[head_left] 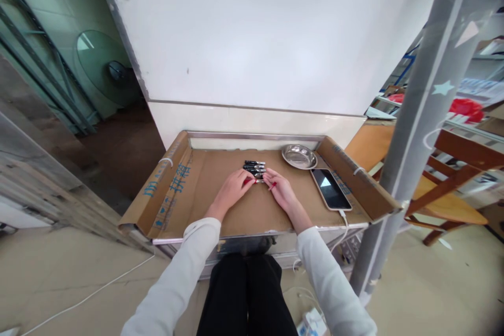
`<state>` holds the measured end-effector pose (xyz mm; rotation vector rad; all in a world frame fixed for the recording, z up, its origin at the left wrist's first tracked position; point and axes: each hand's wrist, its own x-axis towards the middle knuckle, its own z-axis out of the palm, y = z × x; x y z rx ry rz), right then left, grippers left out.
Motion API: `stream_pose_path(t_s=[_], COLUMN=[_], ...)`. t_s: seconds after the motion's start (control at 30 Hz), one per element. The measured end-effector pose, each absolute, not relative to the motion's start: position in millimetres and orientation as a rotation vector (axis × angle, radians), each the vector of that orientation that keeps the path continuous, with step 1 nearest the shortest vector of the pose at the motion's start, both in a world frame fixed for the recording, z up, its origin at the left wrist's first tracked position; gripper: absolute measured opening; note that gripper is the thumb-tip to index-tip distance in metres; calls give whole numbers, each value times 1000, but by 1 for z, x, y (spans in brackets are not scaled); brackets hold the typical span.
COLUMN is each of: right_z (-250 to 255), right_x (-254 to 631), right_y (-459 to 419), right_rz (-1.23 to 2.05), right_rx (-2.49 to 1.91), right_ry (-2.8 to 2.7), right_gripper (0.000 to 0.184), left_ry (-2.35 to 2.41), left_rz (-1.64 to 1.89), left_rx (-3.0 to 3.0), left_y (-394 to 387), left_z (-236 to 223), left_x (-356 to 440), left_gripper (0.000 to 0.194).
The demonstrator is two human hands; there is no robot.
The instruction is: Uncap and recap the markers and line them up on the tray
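My left hand (233,189) is closed around a slim red pen (249,181), whose pale end points right toward the other hand. Opposite it, my right hand (282,193) has its fingers pinched together on a small red piece (272,186), too small to tell exactly. Both hands are low over a cardboard-lined table (212,168), fingertips nearly meeting. Just beyond the fingertips lies a row of several black pens (254,166) with silvery ends, side by side; my hands partly cover the nearest ones.
A round steel dish (299,156) stands at the back right. Nearer lies a phone (331,189) with a white charging cable (343,216). Folded cardboard walls (157,181) edge the table's sides. A grey pole (417,110) and a wooden chair (452,189) are to the right.
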<state>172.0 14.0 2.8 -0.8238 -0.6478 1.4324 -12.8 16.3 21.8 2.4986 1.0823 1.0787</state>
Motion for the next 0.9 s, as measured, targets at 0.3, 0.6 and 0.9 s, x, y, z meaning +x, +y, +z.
stream_pose_path(t_s=[0.3, 0.6, 0.9], right_z=[14, 17, 1], right_x=[160, 154, 162], right_y=[11, 4, 12], right_rz=[1426, 1434, 999], right_rx=[-717, -715, -850], right_ry=[-825, -1012, -1271], right_gripper=[33, 31, 30], left_ry=[934, 945, 1111], left_rz=[1067, 1021, 914], left_rx=[2709, 2654, 2507], left_y=[12, 18, 19], left_z=[19, 14, 15], left_x=[0, -1, -17], left_gripper=[23, 19, 18])
